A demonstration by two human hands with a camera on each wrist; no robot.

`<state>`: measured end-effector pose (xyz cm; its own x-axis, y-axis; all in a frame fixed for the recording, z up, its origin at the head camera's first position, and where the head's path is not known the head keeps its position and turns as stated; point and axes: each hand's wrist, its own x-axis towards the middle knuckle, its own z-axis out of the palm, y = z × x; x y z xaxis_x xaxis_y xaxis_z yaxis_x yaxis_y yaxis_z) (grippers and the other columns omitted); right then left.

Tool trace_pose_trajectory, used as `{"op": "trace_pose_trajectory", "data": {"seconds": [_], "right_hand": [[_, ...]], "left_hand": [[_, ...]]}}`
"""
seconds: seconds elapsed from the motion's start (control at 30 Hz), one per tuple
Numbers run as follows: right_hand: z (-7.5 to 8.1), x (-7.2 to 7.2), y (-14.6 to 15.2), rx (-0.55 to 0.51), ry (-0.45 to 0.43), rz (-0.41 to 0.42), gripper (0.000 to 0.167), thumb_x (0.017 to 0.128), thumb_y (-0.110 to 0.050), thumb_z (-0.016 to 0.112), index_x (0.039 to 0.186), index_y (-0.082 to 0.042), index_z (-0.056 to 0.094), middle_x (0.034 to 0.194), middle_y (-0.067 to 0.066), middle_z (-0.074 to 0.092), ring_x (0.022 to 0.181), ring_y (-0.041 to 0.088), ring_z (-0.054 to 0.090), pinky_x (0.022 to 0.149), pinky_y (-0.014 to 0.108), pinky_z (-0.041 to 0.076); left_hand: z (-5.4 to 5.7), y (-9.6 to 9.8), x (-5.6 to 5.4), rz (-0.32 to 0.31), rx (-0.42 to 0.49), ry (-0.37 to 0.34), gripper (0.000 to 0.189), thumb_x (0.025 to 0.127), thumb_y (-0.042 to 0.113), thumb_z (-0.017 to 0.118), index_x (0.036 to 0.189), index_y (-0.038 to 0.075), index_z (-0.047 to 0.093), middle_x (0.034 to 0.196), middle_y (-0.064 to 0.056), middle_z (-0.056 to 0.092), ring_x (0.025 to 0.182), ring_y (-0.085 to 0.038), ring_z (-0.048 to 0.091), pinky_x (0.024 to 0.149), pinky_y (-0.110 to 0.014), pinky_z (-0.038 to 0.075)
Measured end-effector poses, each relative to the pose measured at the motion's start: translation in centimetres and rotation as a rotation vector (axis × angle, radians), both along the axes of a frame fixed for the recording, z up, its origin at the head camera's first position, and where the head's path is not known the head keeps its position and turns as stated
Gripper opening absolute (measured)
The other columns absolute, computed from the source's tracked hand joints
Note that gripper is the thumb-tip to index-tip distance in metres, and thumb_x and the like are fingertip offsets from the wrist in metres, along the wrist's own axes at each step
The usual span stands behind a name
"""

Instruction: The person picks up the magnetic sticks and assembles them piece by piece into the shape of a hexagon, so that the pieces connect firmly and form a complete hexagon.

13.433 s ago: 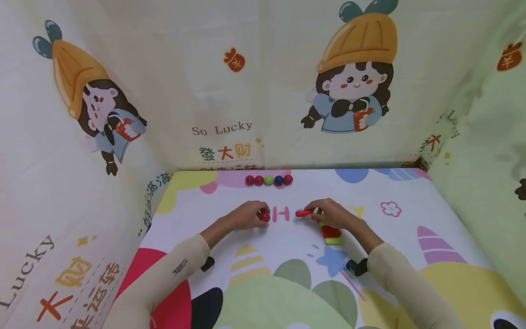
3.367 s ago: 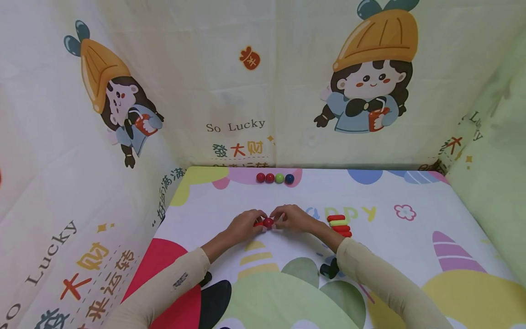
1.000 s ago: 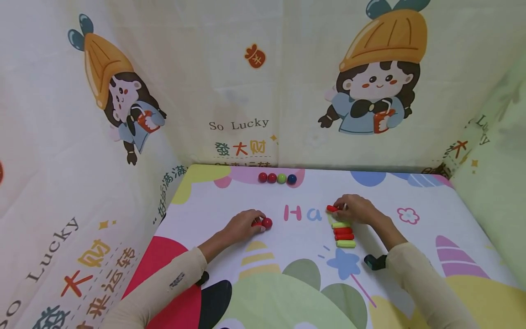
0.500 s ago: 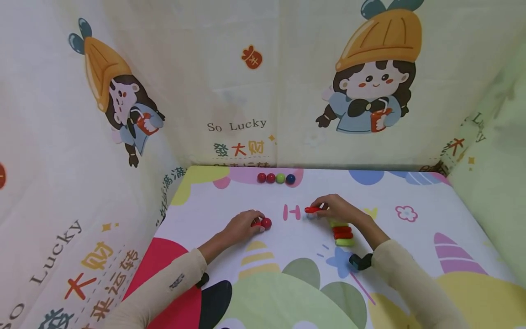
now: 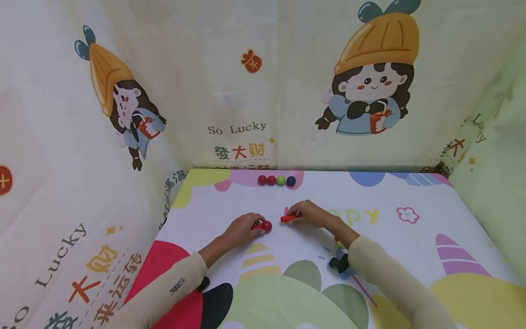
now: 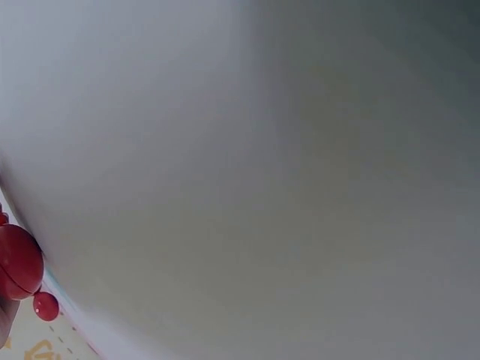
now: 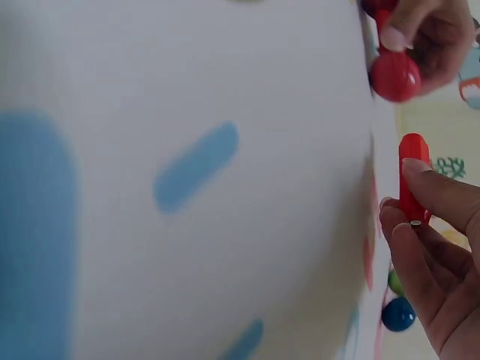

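My left hand (image 5: 238, 232) pinches a red magnetic stick (image 5: 256, 225) low over the table, left of the middle. A red ball (image 5: 267, 226) sits on its right end; in the right wrist view another red ball shows partly behind the fingers. My right hand (image 5: 311, 214) pinches a second red magnetic stick (image 5: 288, 219) between thumb and fingers. That stick points left toward the ball, with a short gap between them. A metal dot (image 7: 415, 223) shows at its near end. The left wrist view has red balls (image 6: 46, 307) at its edge.
Red, green and blue balls (image 5: 281, 180) stand in a row near the table's far edge. The stick pile (image 5: 339, 242) is mostly hidden behind my right forearm. Patterned cloth walls (image 5: 185, 91) rise behind and beside the printed table (image 5: 242, 198).
One red ball has left the far row since the oldest frame and is on the left hand's stick. My right hand has brought a red stick leftward from the pile; the left hand stays nearly still.
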<state>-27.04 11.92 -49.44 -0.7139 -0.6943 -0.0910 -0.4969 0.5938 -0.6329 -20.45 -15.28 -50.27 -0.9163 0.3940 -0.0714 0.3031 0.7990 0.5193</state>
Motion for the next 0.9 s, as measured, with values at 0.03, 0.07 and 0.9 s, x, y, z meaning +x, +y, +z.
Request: {"op": "trace_pose_trajectory", "data": {"seconds": [0.03,0.07,0.9], "right_hand": [[-0.1,0.1,-0.4,0.002,-0.001,0.001,0.026,0.088,-0.011,0.076,0.114,-0.011,0.075,0.101,-0.001,0.074,0.085,0.011,0.059,0.08,0.025,0.054],[-0.3,0.2,-0.8,0.0,-0.002,0.007,0.025,0.088,-0.011,0.077,0.113,-0.01,0.076,0.1,-0.001,0.073,0.086,0.01,0.06,0.081,0.025,0.055],[-0.9,0.8,-2.9,-0.058,-0.008,0.005,0.028,0.089,-0.013,0.077,0.116,-0.011,0.073,0.108,0.001,0.072,0.093,0.012,0.061,0.087,0.026,0.056]], "left_hand": [[0.0,0.0,0.0,0.002,0.001,0.0,0.038,0.09,0.024,0.076,0.126,0.015,0.066,0.104,0.003,0.067,0.091,-0.011,0.058,0.085,-0.029,0.054],[-0.1,0.0,0.1,0.004,0.0,0.001,0.039,0.09,0.024,0.076,0.126,0.015,0.066,0.105,0.002,0.067,0.092,-0.011,0.058,0.085,-0.029,0.054],[0.2,-0.3,0.1,0.016,-0.012,0.015,0.037,0.091,0.023,0.076,0.126,0.015,0.067,0.103,0.002,0.068,0.088,-0.011,0.058,0.084,-0.03,0.054]]}}
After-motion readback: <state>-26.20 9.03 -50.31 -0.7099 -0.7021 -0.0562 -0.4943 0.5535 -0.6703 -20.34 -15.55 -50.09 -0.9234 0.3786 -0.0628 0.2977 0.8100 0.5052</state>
